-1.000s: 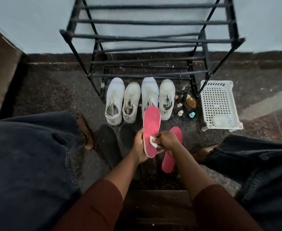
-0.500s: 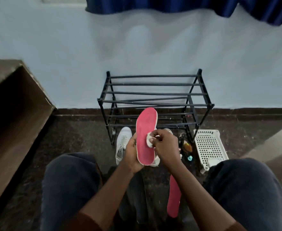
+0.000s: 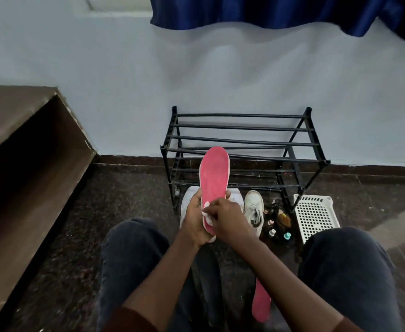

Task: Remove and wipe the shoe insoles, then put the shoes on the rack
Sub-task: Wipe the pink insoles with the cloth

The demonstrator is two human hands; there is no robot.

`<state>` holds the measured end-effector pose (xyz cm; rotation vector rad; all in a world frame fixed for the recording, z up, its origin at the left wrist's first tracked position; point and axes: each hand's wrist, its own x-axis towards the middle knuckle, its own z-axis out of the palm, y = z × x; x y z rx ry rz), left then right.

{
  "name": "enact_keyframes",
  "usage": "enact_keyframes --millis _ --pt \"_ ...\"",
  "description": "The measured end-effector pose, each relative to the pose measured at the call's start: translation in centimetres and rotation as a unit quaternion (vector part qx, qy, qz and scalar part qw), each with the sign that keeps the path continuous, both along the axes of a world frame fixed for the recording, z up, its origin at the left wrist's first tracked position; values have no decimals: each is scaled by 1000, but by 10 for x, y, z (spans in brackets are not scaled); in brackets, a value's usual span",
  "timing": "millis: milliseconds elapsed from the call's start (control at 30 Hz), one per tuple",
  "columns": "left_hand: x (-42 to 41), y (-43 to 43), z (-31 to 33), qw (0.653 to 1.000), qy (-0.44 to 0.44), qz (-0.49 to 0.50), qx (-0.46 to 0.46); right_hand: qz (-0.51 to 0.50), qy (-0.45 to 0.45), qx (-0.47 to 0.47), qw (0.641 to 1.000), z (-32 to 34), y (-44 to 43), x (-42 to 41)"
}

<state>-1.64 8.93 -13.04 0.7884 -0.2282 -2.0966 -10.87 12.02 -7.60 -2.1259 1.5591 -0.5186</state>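
The left hand (image 3: pixel 195 218) grips a pink insole (image 3: pixel 214 174) by its lower end, holding it upright before the black rack (image 3: pixel 244 149). The right hand (image 3: pixel 229 218) pinches a white cloth (image 3: pixel 206 213) against the insole. White shoes (image 3: pixel 254 212) sit on the floor (image 3: pixel 125 200) at the rack's foot, beside small bottles (image 3: pixel 279 230) and a white basket (image 3: pixel 315 216). A second pink insole (image 3: pixel 261 305) lies on the floor between the knees.

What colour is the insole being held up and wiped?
Pink, with a pale edge. The insole shows best in the head view, the only one.
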Motion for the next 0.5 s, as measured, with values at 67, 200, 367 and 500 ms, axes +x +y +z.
enact_keyframes --millis 67,200,367,500 --pt "0 -3 -9 1000 8 -11 7 19 15 11 1000 -1 4 -1" --pt "1 -11 -17 1000 16 -10 2 51 23 41 998 7 -3 -7" --pt "-3 -9 -7 1000 11 21 -12 -3 30 -27 999 9 -41 -1" --pt "0 -12 -10 999 18 47 -6 -7 16 -47 999 4 -47 5"
